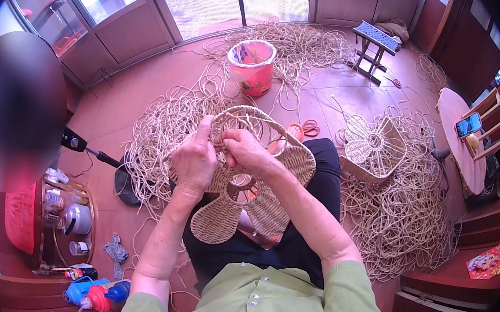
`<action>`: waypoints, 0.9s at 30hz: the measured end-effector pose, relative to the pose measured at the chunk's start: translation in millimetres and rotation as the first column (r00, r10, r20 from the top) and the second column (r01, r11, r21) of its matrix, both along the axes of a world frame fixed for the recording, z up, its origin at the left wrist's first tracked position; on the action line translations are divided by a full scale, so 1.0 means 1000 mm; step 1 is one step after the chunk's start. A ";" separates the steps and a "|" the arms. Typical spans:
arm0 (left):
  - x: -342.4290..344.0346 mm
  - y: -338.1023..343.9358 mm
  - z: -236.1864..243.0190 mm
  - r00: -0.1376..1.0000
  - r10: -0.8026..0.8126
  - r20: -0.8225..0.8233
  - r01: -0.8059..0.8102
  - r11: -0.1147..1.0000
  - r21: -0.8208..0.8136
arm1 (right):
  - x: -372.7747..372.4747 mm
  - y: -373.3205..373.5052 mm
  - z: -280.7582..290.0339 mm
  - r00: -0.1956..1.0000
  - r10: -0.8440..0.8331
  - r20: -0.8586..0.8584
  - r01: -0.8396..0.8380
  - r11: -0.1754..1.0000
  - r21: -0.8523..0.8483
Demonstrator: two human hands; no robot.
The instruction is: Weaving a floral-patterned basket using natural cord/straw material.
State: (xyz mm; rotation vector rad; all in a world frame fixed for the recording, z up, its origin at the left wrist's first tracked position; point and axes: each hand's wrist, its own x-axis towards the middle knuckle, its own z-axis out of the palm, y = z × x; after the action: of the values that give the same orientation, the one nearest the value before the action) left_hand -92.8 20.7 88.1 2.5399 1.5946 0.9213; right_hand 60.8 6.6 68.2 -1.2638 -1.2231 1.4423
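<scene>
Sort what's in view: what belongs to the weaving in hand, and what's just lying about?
Likely in use:
woven piece, at left hand and right hand
loose cord
second woven piece
orange-handled scissors

Probably unrelated:
red bucket
blue-topped stool
phone
grey cloth

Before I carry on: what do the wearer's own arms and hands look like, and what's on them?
The left hand and right hand are bare, with no gloves. Both forearms are uncovered, with no watch or bracelet showing. Plain light green sleeves cover the upper arms, ending around the elbows. No cables or markings show.
</scene>
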 end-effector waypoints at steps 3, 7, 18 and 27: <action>0.005 0.004 0.004 0.999 0.011 -0.030 -0.013 0.998 -0.063 | -0.003 -0.001 0.001 0.999 -0.007 0.036 0.006 0.999 0.035; 0.001 0.011 -0.005 0.824 0.025 0.566 0.203 0.920 -0.336 | -0.009 -0.010 0.002 0.995 -0.061 0.073 0.055 0.995 0.078; -0.111 -0.135 0.171 -0.024 -0.720 0.694 0.460 0.608 0.647 | -0.050 -0.052 -0.004 0.773 -0.485 0.409 0.021 0.664 0.748; 0.015 -0.009 -0.016 0.975 -0.197 0.103 0.168 0.956 0.242 | 0.055 -0.020 -0.020 0.813 -0.470 -0.342 0.498 0.867 -0.009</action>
State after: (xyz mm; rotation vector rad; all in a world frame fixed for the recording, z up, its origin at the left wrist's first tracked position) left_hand -78.2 11.4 72.4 2.6565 1.2587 1.2845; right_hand 115.5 -13.0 47.8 -1.1127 -0.6554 1.1498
